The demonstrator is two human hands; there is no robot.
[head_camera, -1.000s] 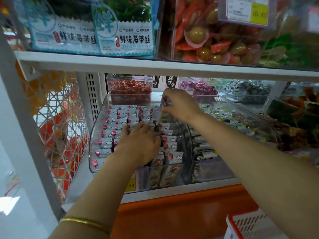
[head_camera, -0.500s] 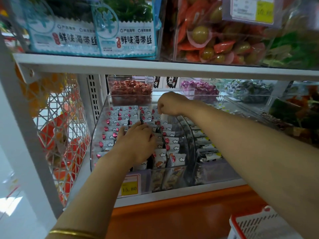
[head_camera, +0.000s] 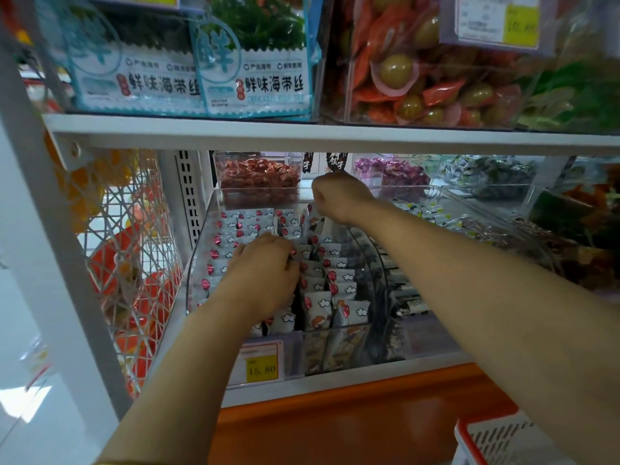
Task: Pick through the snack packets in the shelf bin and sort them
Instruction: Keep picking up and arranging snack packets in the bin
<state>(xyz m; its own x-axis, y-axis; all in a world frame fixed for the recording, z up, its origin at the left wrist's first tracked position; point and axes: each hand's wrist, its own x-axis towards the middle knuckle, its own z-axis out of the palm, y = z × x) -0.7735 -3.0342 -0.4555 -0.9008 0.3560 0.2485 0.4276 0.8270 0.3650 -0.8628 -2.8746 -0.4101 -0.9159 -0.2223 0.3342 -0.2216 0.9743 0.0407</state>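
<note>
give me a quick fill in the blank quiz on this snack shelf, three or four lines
1. The yellow price tag on the front of the clear plastic bin reads ____.
2. The left hand rests on white cloud-printed snack packets, while the right hand is a fist at the ____ of the bin.
3. The small clear box behind the bin holds ____ wrapped sweets.
4. The glossy panel under the shelf is ____.

Missing words: 15.80; back; red; orange
</note>
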